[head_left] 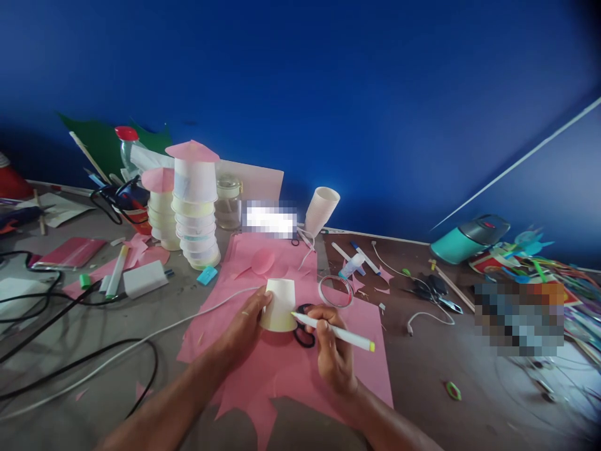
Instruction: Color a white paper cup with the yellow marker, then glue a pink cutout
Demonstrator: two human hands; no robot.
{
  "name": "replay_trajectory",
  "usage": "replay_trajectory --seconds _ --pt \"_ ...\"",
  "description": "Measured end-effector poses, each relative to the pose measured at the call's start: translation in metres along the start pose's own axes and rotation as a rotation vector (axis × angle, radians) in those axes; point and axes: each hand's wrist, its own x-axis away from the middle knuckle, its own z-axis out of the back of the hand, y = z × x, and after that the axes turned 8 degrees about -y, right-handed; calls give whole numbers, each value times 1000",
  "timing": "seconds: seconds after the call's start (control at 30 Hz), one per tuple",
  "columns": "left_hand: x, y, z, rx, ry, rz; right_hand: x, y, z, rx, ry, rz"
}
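Head view: paper cup [278, 305] between left hand [244, 329] and right hand [334, 351].

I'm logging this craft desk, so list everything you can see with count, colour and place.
paper cup: one, cream, upside down on the pink paper
marker: one, white, tip at the cup
pink paper: one sheet, under the hands
scissors: one, black handles, behind the marker
tape ring: one, clear, right of cup
cup towers: two, white with pink tops, back left
left hand: grip on the cup
right hand: grip on the marker
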Motion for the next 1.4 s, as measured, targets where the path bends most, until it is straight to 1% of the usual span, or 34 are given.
replay_trajectory --seconds 0.07,0.23,0.4,0.67,0.8,0.83,0.9,1.0,1.07,1.17,1.2,1.3,1.4 --pt "0 1 -2 38 -33 13 0 0 1 -10 3 1" --pt "1 8 -8 116 -45 48 0 -7 0 39 -103 67" --pt "2 12 -11 142 -116 62 1 -11 0 50 -133 49" --pt "1 5 -7 161 -113 78 2 -4 1 62 -121 70" --pt "1 6 -8 145 -78 78 -1 -4 2 84 -15 105" --pt "1 7 -8 145 -73 79 -1 -5 2 80 -15 124" --pt "1 8 -9 158 -75 81 -1 -7 2 68 -62 157" --pt "0 6 -7 171 -88 70 -1 -8 1 85 -127 152" --pt "0 4 -5 148 -86 67 -1 -6 1 89 -106 135" --pt "0 2 -2 136 -92 72 -1 -2 2 68 -16 138" --pt "0 2 -2 143 -101 73 -1 -2 2 67 -5 149" --pt "1 2 -2 151 -128 74 -1 -5 2 79 -80 182" --pt "1 2 -2 139 -146 71 -1 -8 1 100 -155 175"
